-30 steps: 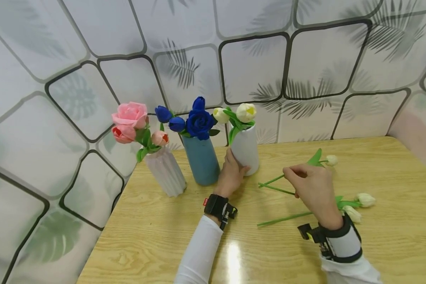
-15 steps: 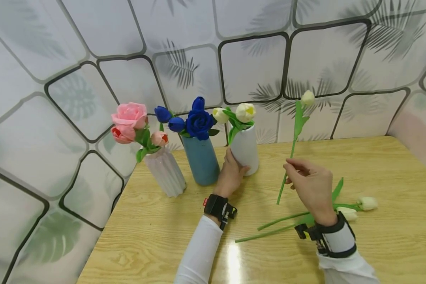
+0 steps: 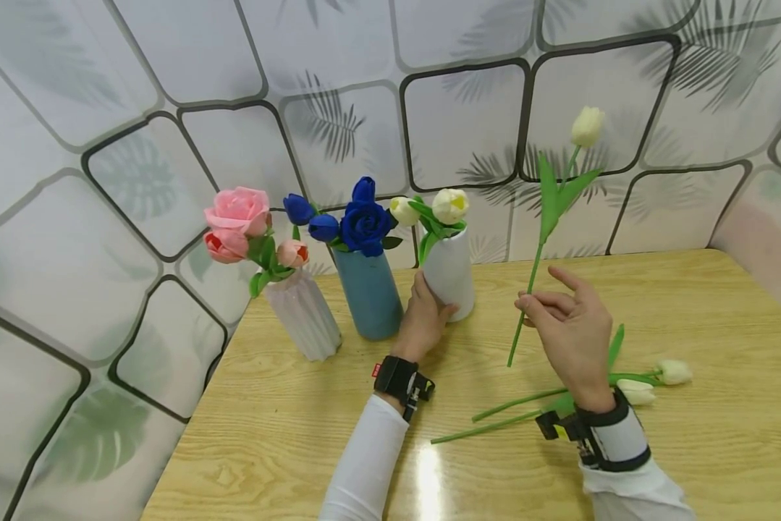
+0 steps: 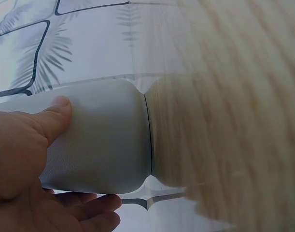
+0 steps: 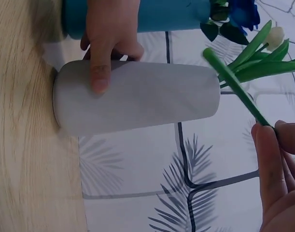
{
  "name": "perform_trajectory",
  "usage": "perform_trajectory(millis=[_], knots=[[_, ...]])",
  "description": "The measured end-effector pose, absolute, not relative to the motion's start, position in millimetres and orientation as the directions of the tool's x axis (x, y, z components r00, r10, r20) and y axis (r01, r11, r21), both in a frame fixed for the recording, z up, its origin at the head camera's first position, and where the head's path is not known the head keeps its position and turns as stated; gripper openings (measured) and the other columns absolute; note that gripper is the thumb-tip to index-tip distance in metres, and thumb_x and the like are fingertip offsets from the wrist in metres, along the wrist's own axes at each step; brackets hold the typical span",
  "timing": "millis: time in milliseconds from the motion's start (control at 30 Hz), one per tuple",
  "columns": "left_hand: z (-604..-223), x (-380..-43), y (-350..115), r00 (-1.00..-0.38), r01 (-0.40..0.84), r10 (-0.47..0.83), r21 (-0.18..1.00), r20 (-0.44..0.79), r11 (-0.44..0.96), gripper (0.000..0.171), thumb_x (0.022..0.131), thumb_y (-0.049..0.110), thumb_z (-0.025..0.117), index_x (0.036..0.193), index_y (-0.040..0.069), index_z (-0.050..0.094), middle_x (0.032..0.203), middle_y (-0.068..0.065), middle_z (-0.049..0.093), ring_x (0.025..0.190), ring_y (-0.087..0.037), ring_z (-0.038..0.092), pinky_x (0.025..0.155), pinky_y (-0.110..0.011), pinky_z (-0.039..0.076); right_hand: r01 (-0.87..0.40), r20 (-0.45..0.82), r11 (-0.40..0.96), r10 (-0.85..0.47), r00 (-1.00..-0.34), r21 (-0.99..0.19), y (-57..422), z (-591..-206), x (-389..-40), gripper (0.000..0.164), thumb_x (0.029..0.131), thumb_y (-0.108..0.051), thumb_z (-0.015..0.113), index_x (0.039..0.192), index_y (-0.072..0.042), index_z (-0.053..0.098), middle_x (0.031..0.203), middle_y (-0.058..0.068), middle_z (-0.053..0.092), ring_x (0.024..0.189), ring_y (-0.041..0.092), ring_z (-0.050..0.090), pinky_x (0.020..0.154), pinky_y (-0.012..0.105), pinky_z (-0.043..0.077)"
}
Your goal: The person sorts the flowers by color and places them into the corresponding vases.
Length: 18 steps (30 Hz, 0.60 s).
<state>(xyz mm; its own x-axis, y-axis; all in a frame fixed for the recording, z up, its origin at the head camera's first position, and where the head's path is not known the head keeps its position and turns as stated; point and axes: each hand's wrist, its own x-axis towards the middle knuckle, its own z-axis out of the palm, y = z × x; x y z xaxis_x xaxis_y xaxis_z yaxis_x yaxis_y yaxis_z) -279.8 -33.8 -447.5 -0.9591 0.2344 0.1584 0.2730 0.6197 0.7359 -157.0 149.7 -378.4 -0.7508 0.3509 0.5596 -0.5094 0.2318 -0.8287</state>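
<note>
My left hand point(image 3: 423, 318) holds the lower part of a white vase point(image 3: 449, 275), thumb on one side and fingers round the other, as the left wrist view shows too. White tulips point(image 3: 451, 207) with green leaves stand in that vase. To its right, my right hand point(image 3: 569, 325) pinches the green stem of a single white tulip point(image 3: 549, 210) between thumb and fingertips. This tulip is upright, its bloom high and its stem end above the table. In the right wrist view the stem point(image 5: 236, 87) slants past the vase mouth, apart from my left hand.
A blue vase point(image 3: 369, 297) with blue flowers stands just left of the white one. Farther left is a ribbed pale vase point(image 3: 304, 315) with pink flowers. More white tulips point(image 3: 636, 392) lie on the wooden table point(image 3: 266, 449) near my right wrist. A patterned wall covering rises behind.
My right hand has lifted one white tulip off the table and turned it upright, its bloom rising. The tulips left lying have shifted. My left hand stays on the white vase.
</note>
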Motion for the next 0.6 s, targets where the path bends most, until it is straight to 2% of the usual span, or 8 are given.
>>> perform_trajectory(millis=[100, 233, 433, 600], knots=[[-448.4, -280.4, -33.9, -0.961, 0.267, 0.232, 0.738, 0.153, 0.619, 0.089, 0.096, 0.029, 0.066, 0.156, 0.005, 0.003, 0.150, -0.026, 0.034, 0.136, -0.038, 0.044, 0.107, -0.048, 0.042, -0.538, 0.533, 0.085, 0.333, -0.778, -0.839, 149.5, -379.4, -157.1, 0.053, 0.085, 0.016, 0.068, 0.135, 0.008, 0.055, 0.089, -0.005, 0.075, 0.077, 0.006, 0.073, 0.065, 0.021, 0.057], [-448.1, -280.4, -33.9, -0.961, 0.265, 0.235, 0.738, 0.148, 0.621, 0.090, 0.097, 0.029, 0.065, 0.156, 0.005, 0.003, 0.150, -0.027, 0.033, 0.136, -0.038, 0.044, 0.107, -0.049, 0.043, -0.518, 0.479, -0.062, 0.302, -0.824, -0.853, 149.5, -380.3, -157.8, 0.043, 0.086, 0.015, 0.067, 0.128, 0.011, 0.059, 0.091, 0.002, 0.075, 0.081, 0.011, 0.074, 0.066, 0.024, 0.058], [-447.8, -279.4, -34.0, -0.959, 0.271, 0.237, 0.731, 0.153, 0.626, 0.089, 0.097, 0.029, 0.065, 0.156, 0.004, 0.003, 0.149, -0.027, 0.034, 0.134, -0.039, 0.045, 0.105, -0.049, 0.044, -0.502, 0.466, -0.088, 0.265, -0.844, -0.860, 148.2, -381.6, -158.8, 0.029, 0.087, 0.013, 0.068, 0.116, 0.007, 0.065, 0.092, 0.004, 0.075, 0.082, 0.012, 0.073, 0.066, 0.024, 0.058], [-447.6, -279.5, -33.9, -0.959, 0.273, 0.237, 0.727, 0.155, 0.630, 0.088, 0.097, 0.029, 0.065, 0.155, 0.004, 0.003, 0.149, -0.028, 0.034, 0.134, -0.039, 0.045, 0.105, -0.049, 0.044, -0.505, 0.467, -0.099, 0.262, -0.844, -0.857, 146.8, -382.5, -159.2, 0.027, 0.087, 0.014, 0.067, 0.112, 0.004, 0.066, 0.092, 0.006, 0.074, 0.081, 0.013, 0.073, 0.066, 0.024, 0.058]])
